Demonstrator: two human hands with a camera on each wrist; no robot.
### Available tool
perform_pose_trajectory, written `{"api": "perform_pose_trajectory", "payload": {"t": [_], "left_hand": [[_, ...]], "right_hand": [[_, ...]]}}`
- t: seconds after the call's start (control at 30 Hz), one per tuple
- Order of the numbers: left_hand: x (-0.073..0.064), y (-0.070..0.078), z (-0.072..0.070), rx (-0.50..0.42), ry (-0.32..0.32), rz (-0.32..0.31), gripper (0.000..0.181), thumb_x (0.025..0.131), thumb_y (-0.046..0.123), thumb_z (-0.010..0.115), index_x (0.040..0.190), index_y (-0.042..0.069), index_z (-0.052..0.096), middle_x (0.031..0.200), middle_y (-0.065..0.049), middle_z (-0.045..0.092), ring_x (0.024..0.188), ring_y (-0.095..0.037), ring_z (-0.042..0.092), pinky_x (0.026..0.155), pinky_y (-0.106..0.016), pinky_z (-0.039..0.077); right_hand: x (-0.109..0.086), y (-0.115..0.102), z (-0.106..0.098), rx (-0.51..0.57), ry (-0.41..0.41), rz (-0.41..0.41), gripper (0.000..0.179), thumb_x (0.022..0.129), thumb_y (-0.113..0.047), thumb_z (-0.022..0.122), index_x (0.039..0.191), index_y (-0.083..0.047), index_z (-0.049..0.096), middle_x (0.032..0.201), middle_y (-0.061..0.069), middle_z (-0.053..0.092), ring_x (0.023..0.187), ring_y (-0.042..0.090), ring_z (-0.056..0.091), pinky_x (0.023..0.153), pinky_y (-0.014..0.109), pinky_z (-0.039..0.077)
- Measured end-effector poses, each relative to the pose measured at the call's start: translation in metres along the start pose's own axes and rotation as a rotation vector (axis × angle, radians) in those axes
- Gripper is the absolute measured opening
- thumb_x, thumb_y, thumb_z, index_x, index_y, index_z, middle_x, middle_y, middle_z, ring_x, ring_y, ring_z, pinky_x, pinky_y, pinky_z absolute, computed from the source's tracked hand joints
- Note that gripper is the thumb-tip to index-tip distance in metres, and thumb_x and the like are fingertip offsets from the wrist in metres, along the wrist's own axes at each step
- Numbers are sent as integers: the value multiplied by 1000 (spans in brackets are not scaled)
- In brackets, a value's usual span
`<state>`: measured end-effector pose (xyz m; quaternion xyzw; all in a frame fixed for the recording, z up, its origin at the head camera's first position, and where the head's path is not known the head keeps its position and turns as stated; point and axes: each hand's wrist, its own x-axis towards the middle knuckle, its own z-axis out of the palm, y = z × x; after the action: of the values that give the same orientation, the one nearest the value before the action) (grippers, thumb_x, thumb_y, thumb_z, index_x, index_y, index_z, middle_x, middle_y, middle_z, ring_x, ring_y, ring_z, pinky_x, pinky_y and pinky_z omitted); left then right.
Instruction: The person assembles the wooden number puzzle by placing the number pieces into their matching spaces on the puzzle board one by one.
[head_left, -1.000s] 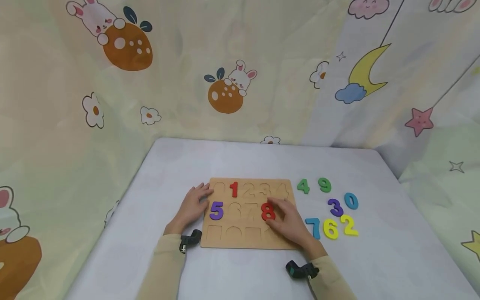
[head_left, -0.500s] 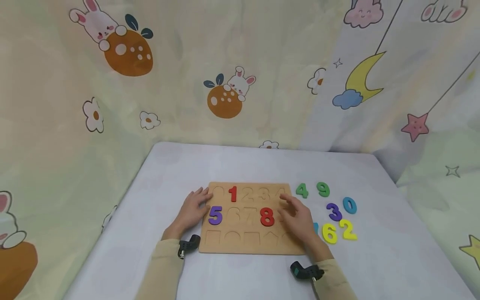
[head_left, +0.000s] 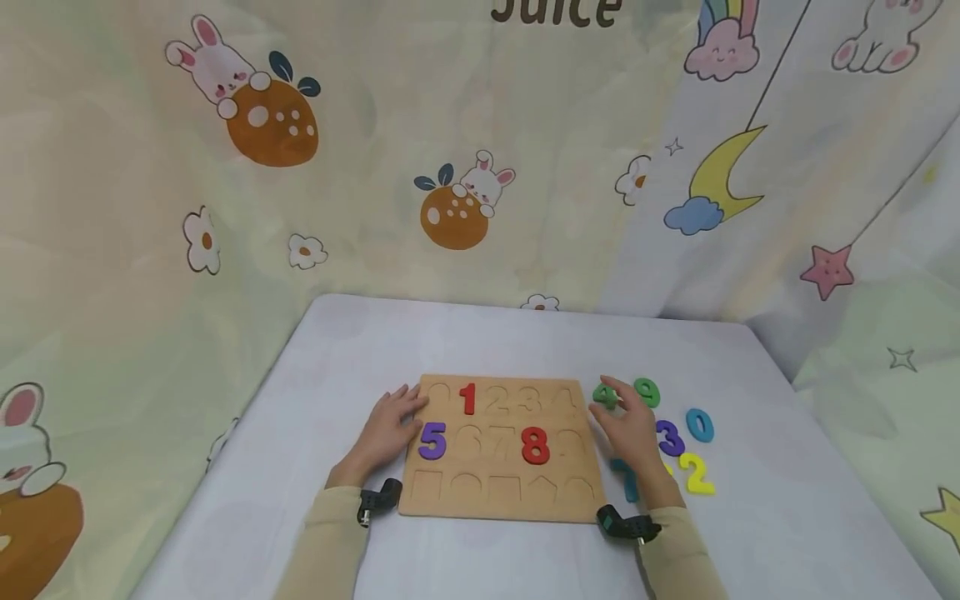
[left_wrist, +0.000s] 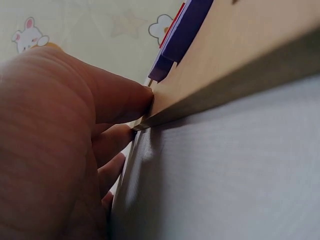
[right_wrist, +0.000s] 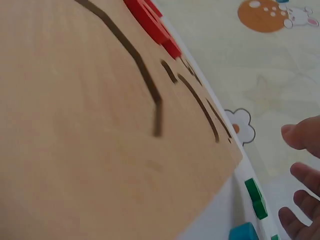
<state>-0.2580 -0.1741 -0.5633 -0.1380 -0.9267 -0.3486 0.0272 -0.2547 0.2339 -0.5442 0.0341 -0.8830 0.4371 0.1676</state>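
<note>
The 4 [head_left: 604,396] lies at the right hand's [head_left: 628,422] parted fingertips, contact unconfirmed. Left hand [head_left: 390,427], fingers extended, touches the board [head_left: 495,467].

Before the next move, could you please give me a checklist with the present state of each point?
1. Left hand touching the board: ok, at its left edge.
2. Right hand at the green 4: ok, beside the board.
3. Green 4 gripped: not ok, fingers look apart from it in the right wrist view.
4. 4's slot uncovered: ok, top right.
5. Red 8 fully seated: cannot tell.
</note>
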Motion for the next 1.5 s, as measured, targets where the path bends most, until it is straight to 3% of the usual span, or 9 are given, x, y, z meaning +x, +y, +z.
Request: {"api": "perform_pose_trajectory", "payload": {"t": [0.2, 0.37, 0.67, 1.1, 1.27, 1.5], "left_hand": [[0, -2, 2, -2, 8, 4, 43, 91, 12, 64, 133, 4, 59, 151, -11, 42, 145, -33, 28, 122, -50, 9], [-1, -2, 4, 4, 20, 5, 43, 91, 12, 65, 132, 5, 60, 151, -10, 43, 145, -33, 28, 122, -51, 10], [-1, 0, 3, 7, 37, 22, 42, 90, 11, 65, 131, 3, 61, 150, -11, 44, 144, -34, 30, 122, -51, 12], [-4, 0, 3, -13, 27, -8, 43, 90, 12, 63, 132, 4, 60, 149, -12, 45, 144, -35, 29, 121, -52, 12], [-8, -1, 6, -21, 16, -30, 43, 90, 11, 63, 132, 4, 60, 150, -10, 44, 144, -34, 29, 121, -52, 11], [-5, -1, 4, -10, 34, -9, 43, 91, 11, 64, 132, 4, 60, 150, -10, 44, 145, -33, 29, 122, -50, 10]], "right_hand": [[10, 12, -7, -48, -55, 80, 56, 88, -14, 70, 140, -6, 48, 146, 21, 43, 136, 41, 37, 106, 59, 40], [13, 21, -7, -107, -89, 158, 62, 89, -19, 70, 144, -8, 43, 150, 21, 37, 131, 43, 42, 104, 57, 44], [16, 31, -7, -120, -104, 206, 61, 94, -20, 61, 149, -13, 38, 154, 17, 36, 135, 42, 39, 109, 56, 39], [16, 37, -2, -150, -205, 163, 61, 96, -12, 53, 153, -13, 32, 159, 16, 26, 144, 40, 26, 115, 56, 28], [13, 38, 0, -159, -227, 164, 58, 95, -10, 53, 151, -9, 35, 156, 18, 31, 144, 40, 27, 116, 57, 26], [16, 34, -4, -151, -215, 150, 57, 95, -12, 56, 149, -9, 38, 153, 21, 36, 140, 42, 31, 114, 58, 29]]}}
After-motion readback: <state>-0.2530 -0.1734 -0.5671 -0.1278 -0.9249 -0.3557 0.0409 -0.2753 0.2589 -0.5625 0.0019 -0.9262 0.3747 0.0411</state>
